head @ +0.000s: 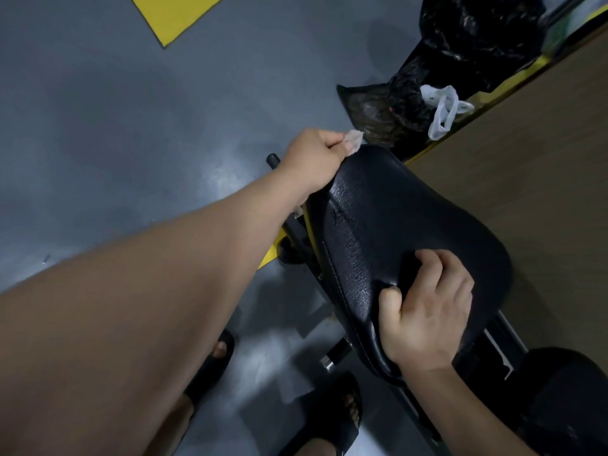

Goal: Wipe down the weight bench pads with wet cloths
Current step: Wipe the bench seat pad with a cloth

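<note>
A black padded bench seat (404, 218) fills the middle right of the head view, on a black and yellow frame. My left hand (312, 159) holds a small pale wet cloth (123, 142) against the pad's far left edge, fingers curled round it. My right hand (427, 307) grips the near edge of the same pad, thumb on the side and fingers curled on top. A second black pad (566, 390) shows at the bottom right.
Black rubbish bags (460, 60) with a white plastic bag (444, 110) lie on the floor beyond the bench. A wooden panel (543, 176) runs along the right. Grey floor with a yellow marking (171, 14) spreads left. My feet in black slides (210, 363) stand below.
</note>
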### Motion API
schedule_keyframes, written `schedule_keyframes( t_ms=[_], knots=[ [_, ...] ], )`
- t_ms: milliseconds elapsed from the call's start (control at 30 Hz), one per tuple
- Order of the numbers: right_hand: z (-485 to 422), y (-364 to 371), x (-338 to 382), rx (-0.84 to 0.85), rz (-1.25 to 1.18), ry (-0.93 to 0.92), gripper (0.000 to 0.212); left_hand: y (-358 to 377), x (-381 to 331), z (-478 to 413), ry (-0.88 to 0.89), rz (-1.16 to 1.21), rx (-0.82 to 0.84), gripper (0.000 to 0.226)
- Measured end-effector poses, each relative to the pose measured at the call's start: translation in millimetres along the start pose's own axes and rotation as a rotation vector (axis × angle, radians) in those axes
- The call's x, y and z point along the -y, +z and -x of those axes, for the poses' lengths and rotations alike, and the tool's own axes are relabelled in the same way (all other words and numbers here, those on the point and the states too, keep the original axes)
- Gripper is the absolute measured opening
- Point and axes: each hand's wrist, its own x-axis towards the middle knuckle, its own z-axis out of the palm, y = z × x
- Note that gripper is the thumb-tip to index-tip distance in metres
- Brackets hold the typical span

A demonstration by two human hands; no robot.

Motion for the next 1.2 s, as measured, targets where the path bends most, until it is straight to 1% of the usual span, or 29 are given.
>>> schedule_keyframes(
  t_ms=[67, 100, 133, 200, 300, 433, 500, 633, 700, 733, 800, 867, 967, 1033, 1100, 1133, 1200],
  knots=[
    [-1.4, -0.9, -0.1, 0.009, -0.004, 0.0, 0.056, -7.6, -5.7, -5.3, -0.003, -0.176, 0.06, 0.026],
    [-1.3, -1.5, -0.3, 0.016, -0.002, 0.001, 0.056, -15.6, -4.1, -1.3, -0.007, -0.216, 0.089, 0.027],
    [-0.5, -2.4, -0.6, 0.024, 0.002, 0.003, 0.056, -24.9, -0.8, 6.2, -0.029, -0.208, 0.115, 0.028],
    [0.0, -4.3, -0.7, 0.041, 0.005, 0.007, 0.057, -39.2, 3.5, 20.8, -0.102, -0.129, 0.158, 0.02],
    [0.6, -5.2, -0.7, 0.053, 0.015, 0.01, 0.058, -32.3, -4.2, 17.3, -0.13, -0.115, 0.15, 0.014],
    [-0.9, -3.7, 0.2, 0.05, 0.0, 0.022, 0.06, -5.1, -19.0, -16.2, -0.12, -0.074, 0.108, 0.024],
    [-3.3, -3.3, -0.6, 0.049, -0.005, 0.014, 0.06, -4.6, -15.3, -23.7, -0.144, -0.055, 0.118, 0.023],
    [-1.7, -2.8, -2.9, 0.052, -0.004, 0.012, 0.058, -35.5, 6.5, -16.1, -0.247, -0.053, 0.214, 0.023],
    [-0.1, -2.6, -3.3, 0.05, -0.005, 0.02, 0.058, -43.6, 11.1, -13.5, -0.282, -0.045, 0.252, 0.031],
    [0.7, -2.4, -3.5, 0.05, -0.004, 0.022, 0.058, -41.3, 9.3, -14.9, -0.266, -0.058, 0.248, 0.033],
    [1.5, -1.5, -4.5, 0.047, -0.006, 0.026, 0.059, -25.8, -2.6, -21.5, -0.199, -0.089, 0.228, 0.024],
    [0.5, -0.6, -5.4, 0.035, -0.02, 0.019, 0.059, -6.8, -15.2, -32.7, -0.185, -0.097, 0.223, 0.021],
    [-3.0, 0.7, -6.1, 0.017, -0.028, 0.002, 0.059, -4.2, -22.7, -38.9, -0.131, -0.175, 0.254, 0.035],
    [-2.5, 1.1, -6.2, 0.023, -0.023, 0.004, 0.06, -19.1, -13.7, -35.7, -0.117, -0.179, 0.286, 0.035],
    [-0.9, 0.5, -5.2, 0.03, -0.03, 0.016, 0.061, -33.7, -6.7, -29.3, -0.12, -0.128, 0.336, 0.028],
    [-0.5, 0.5, -5.1, 0.03, -0.032, 0.022, 0.062, -36.5, -9.0, -28.4, -0.104, -0.151, 0.346, 0.021],
    [-0.4, 0.9, -5.4, 0.03, -0.031, 0.025, 0.062, -27.7, -21.0, -35.2, -0.053, -0.299, 0.326, 0.012]
  ],
)
